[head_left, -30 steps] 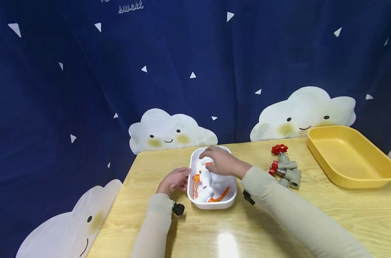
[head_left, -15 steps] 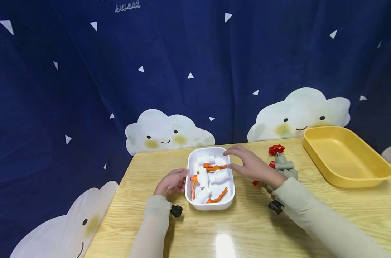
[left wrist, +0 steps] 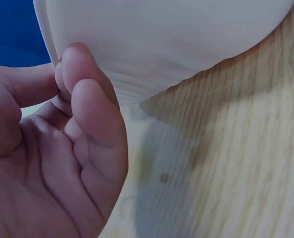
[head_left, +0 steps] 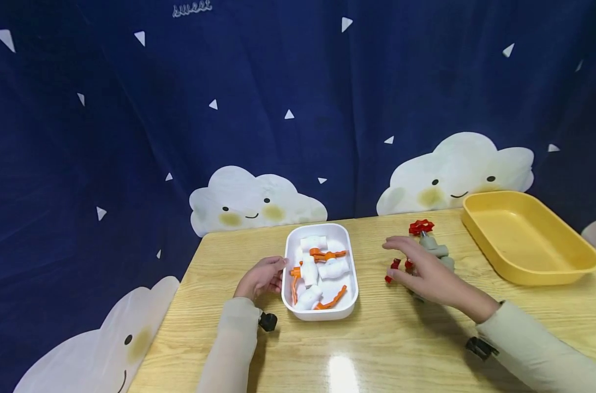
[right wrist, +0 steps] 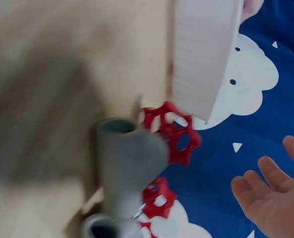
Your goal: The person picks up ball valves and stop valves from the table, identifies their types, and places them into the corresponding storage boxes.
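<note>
My left hand (head_left: 262, 277) pinches the left rim of a white plastic tray (head_left: 322, 315); in the left wrist view, its fingers (left wrist: 99, 119) curl at the edge of the tray wall (left wrist: 151, 39). Inside lie several white plastic valves (head_left: 333, 268) with orange lever handles (head_left: 333, 299). My right hand (head_left: 428, 275), holding nothing, is spread over several grey stop valves (head_left: 429, 243) with red handwheels (head_left: 421, 226), partly covering them. Seen from the right wrist, a grey valve (right wrist: 132, 166) is below the fingers (right wrist: 273, 173), apart from them.
A yellow tray (head_left: 529, 234) stands at the right rear of the wooden table (head_left: 288, 360). Behind the table hangs a dark blue curtain (head_left: 258, 65) with smiling clouds and white triangles.
My right hand has left the white tray and moved right to the grey valves, uncovering the white valves. The left hand keeps its place at the tray rim.
</note>
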`<state>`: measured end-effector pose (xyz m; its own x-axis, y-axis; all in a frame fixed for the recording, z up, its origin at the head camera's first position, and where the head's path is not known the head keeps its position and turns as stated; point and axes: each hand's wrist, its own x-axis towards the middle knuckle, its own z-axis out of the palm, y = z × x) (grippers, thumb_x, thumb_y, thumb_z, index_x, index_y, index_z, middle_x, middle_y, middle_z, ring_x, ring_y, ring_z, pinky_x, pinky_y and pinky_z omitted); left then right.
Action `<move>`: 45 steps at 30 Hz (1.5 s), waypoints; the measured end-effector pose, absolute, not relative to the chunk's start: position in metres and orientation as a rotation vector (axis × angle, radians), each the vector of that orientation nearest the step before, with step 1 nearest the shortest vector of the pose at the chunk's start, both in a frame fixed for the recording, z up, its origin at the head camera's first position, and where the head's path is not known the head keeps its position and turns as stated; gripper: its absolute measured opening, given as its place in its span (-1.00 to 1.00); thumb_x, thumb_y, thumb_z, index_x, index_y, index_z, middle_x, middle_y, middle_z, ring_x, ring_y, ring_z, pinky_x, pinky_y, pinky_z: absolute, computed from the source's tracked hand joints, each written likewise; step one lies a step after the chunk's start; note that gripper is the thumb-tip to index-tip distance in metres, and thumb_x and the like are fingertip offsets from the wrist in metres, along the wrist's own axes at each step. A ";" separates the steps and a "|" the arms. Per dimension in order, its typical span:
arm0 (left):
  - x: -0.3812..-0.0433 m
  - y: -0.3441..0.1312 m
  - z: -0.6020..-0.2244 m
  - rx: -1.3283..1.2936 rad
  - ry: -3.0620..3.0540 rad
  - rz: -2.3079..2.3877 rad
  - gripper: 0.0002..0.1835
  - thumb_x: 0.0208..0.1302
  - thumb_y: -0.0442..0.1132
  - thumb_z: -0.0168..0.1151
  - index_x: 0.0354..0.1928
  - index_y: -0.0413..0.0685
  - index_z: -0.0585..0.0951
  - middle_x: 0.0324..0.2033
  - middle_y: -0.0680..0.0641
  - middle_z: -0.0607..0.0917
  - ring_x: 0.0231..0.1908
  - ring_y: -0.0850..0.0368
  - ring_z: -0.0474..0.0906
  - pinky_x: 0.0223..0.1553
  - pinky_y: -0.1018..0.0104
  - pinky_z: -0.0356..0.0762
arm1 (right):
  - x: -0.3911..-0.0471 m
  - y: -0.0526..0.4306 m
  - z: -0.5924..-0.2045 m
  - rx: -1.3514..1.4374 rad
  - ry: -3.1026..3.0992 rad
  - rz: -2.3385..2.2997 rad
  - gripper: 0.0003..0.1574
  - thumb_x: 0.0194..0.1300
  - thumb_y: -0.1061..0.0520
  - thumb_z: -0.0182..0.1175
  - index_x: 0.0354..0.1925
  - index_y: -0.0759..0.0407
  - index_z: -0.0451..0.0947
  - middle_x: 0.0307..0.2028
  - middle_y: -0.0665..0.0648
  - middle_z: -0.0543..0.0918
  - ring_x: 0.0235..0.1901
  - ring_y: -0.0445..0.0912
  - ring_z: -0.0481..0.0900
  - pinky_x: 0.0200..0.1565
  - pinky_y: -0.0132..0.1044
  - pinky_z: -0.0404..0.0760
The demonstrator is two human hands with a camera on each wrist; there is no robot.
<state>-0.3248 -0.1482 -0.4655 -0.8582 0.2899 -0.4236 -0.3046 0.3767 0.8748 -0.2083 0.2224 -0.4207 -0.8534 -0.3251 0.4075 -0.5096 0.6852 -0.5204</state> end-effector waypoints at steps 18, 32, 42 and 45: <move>-0.323 -0.146 -0.463 -0.026 2.210 1.458 -0.73 0.53 -0.07 -0.02 -0.21 -0.13 0.50 -0.58 0.02 0.49 -0.62 0.20 0.42 -0.55 0.40 0.51 | -0.182 0.244 -0.438 0.604 -2.530 1.017 -0.34 0.24 0.14 0.36 0.28 0.13 0.41 0.36 0.34 0.34 0.34 0.41 0.25 0.13 0.47 0.32; -0.315 -0.135 -0.434 0.020 2.524 1.040 -0.67 0.50 -0.10 0.03 -0.42 -0.12 0.53 -0.61 -0.02 0.54 -0.63 0.17 0.50 -0.55 0.37 0.53 | -0.177 0.245 -0.445 0.576 -2.529 0.966 -0.39 0.24 0.12 0.37 0.23 0.08 0.45 0.33 0.27 0.41 0.27 0.28 0.33 0.31 -0.66 0.08; -0.327 -0.124 -0.412 0.008 2.532 0.815 -0.72 0.43 -0.21 0.06 -0.50 -0.07 0.43 -0.70 -0.01 0.50 -0.70 0.18 0.44 -0.58 0.35 0.53 | -0.176 0.245 -0.449 0.566 -2.528 0.916 -0.35 0.18 0.14 0.41 0.21 0.10 0.46 0.29 0.25 0.45 0.22 0.11 0.39 0.16 -0.55 0.36; -0.330 -0.118 -0.410 0.000 2.537 0.722 -0.73 0.43 -0.23 0.05 -0.49 -0.11 0.46 -0.74 -0.02 0.51 -0.72 0.18 0.42 -0.63 0.38 0.44 | -0.174 0.244 -0.452 0.558 -2.518 0.923 -0.37 0.17 0.16 0.42 0.20 0.12 0.46 0.27 0.25 0.45 0.21 -0.02 0.39 0.09 -0.67 0.33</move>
<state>-0.3295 -0.1185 -0.4098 -0.8756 0.1325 -0.4645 -0.1319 0.8596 0.4937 -0.1738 0.2438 -0.4520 -0.8407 -0.2275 0.4914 -0.4912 0.7025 -0.5150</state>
